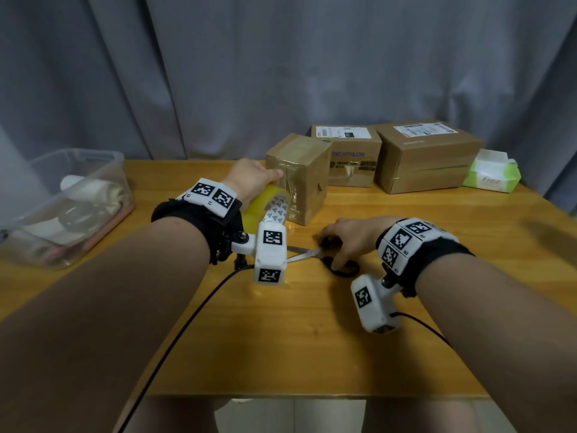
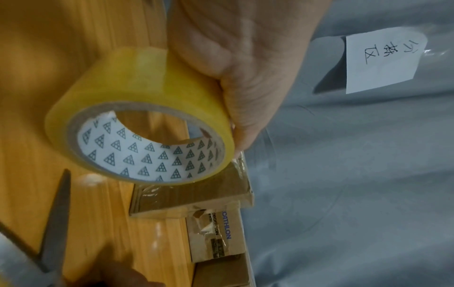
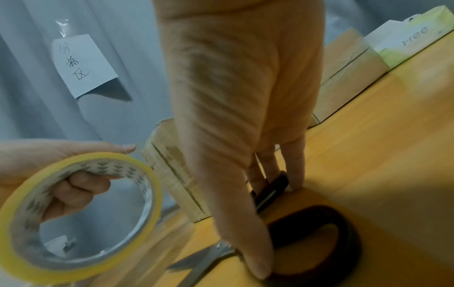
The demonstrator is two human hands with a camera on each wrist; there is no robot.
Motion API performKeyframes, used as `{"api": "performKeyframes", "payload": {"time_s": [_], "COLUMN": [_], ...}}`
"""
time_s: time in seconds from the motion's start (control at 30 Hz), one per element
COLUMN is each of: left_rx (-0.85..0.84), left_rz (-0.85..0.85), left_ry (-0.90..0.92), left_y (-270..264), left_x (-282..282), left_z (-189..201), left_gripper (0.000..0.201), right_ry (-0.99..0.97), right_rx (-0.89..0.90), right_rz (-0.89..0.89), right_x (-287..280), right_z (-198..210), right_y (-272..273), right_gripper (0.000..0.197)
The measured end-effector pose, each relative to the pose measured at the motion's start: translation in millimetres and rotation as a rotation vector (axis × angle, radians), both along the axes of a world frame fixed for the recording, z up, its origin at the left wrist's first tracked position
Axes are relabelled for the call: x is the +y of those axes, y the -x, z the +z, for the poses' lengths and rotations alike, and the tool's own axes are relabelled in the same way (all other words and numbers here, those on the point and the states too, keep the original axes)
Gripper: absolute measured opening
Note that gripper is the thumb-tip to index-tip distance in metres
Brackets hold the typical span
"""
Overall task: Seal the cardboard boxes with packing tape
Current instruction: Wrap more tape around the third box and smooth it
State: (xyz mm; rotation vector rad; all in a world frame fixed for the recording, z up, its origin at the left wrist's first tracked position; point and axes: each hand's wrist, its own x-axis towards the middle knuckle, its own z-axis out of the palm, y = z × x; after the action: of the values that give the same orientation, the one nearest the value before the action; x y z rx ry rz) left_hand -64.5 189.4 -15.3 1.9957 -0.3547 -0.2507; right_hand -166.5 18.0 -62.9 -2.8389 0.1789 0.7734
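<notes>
From the head view, the left hand (image 1: 253, 179) holds a roll of yellow packing tape (image 1: 265, 207) raised beside the small cardboard box (image 1: 301, 176), which stands near the middle of the wooden table (image 1: 312, 339). A clear strip of tape runs from the roll onto the box's near face. The right hand (image 1: 349, 239) reaches down onto the black handles of a pair of scissors (image 1: 327, 257) lying flat on the table, blades pointing toward the left arm. Behind stand two larger cardboard boxes (image 1: 346, 154) (image 1: 427, 157), a green tissue pack (image 1: 491, 173) to their right, and a clear plastic bin (image 1: 71, 201) at the far left. The left wrist view adds what the head view hides: the roll's white core printed with small triangles, the thumb lying along the outer yellow surface, and the roll's edge touching the box's top corner. The right wrist view shows fingers of the left hand curled through the core, so that hand grips the roll. It also shows the right fingers (image 3: 245, 233) straight, tips touching the scissor handles and the table, not closed round them. A handwritten paper note (image 3: 83, 64) hangs on the grey curtain (image 1: 281, 57).
</notes>
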Motion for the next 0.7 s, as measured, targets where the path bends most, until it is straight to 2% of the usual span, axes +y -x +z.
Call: {"api": "performKeyframes", "payload": {"time_s": [0.23, 0.37, 0.47, 0.6, 0.7], "left_rx": [0.015, 0.003, -0.002, -0.021, -0.016], "left_rz": [-0.027, -0.05, -0.081, -0.115, -0.13], "left_ry": [0.066, 0.06, 0.033, -0.018, -0.031], "left_y": [-2.9, -7.0, -7.7, -7.8, -6.0], "left_x": [-1.8, -2.1, 2.8, 9.6, 10.5], "left_z": [-3.4, -1.8, 4.0, 10.7, 14.0], "left_gripper": [0.025, 0.024, 0.025, 0.023, 0.021], "right_ry": [0.135, 0.016, -0.102, -0.327, -0.62], "right_rx": [-0.092, -0.138, -0.064, 0.022, 0.135], "right_rz": [0.106, -0.041, -0.143, -0.327, -0.3], "right_x": [2.5, -10.8, -26.4, -39.2, -38.8], "right_z": [-6.2, 16.8, 44.3, 63.1, 66.4], "right_y": [-0.7, 3.3, 7.8, 20.1, 27.4], "right_gripper": [0.062, 0.046, 0.037, 0.054, 0.091]}}
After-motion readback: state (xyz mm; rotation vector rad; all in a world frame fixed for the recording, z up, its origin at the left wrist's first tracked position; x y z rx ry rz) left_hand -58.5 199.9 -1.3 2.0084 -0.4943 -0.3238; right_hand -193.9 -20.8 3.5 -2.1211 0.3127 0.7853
